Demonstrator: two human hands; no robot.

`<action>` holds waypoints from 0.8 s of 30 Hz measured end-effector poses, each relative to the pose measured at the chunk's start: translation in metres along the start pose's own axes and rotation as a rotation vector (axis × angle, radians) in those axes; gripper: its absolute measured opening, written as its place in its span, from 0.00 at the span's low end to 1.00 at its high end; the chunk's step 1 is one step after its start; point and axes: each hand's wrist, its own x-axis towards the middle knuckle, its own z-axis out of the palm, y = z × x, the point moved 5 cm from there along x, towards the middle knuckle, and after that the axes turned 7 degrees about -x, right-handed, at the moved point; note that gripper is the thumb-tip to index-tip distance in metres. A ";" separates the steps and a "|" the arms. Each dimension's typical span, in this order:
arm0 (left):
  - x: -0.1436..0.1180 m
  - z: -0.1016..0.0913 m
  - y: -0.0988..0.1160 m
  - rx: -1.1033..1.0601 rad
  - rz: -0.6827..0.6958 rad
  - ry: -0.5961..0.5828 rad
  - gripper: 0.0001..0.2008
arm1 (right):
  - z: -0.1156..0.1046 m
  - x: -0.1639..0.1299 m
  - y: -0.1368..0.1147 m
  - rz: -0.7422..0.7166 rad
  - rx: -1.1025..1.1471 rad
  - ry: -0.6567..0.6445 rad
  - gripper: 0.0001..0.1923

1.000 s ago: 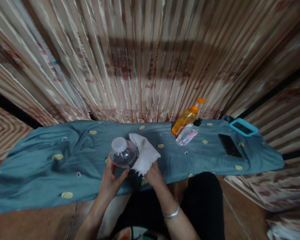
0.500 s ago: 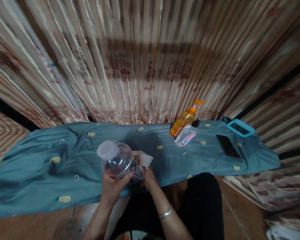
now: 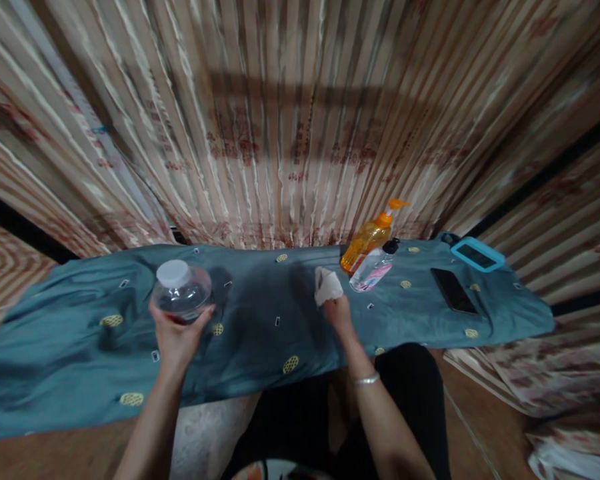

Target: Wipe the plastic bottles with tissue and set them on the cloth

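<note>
Teal cloth (image 3: pixel 260 320) with small yellow motifs covers the desk, and striped beige curtains (image 3: pixel 290 133) printed with faded red characters, too blurred to read, hang behind it. Left of the orange pump bottle (image 3: pixel 371 237), the left hand (image 3: pixel 177 333) is closed around a clear plastic jar (image 3: pixel 182 291) with a white lid. Just beside that pump bottle, the right hand (image 3: pixel 339 310) pinches a crumpled white cloth (image 3: pixel 327 285). A pink-labelled bottle (image 3: pixel 373 269) leans against the orange one; beyond it lies a dark phone (image 3: pixel 453 291).

Both hands (image 3: pixel 177 333) (image 3: pixel 339 310) outstretched, clenched
</note>
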 end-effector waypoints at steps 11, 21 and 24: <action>0.008 0.001 -0.014 -0.024 -0.011 -0.040 0.50 | 0.168 -0.010 -0.063 -0.460 -0.588 -0.325 0.23; 0.008 -0.001 -0.016 0.031 -0.056 0.010 0.55 | -0.003 -0.091 0.003 -0.544 -0.716 -0.311 0.26; 0.008 -0.001 -0.016 -0.001 -0.025 0.002 0.53 | -0.079 -0.061 0.032 -0.367 -0.788 -0.064 0.23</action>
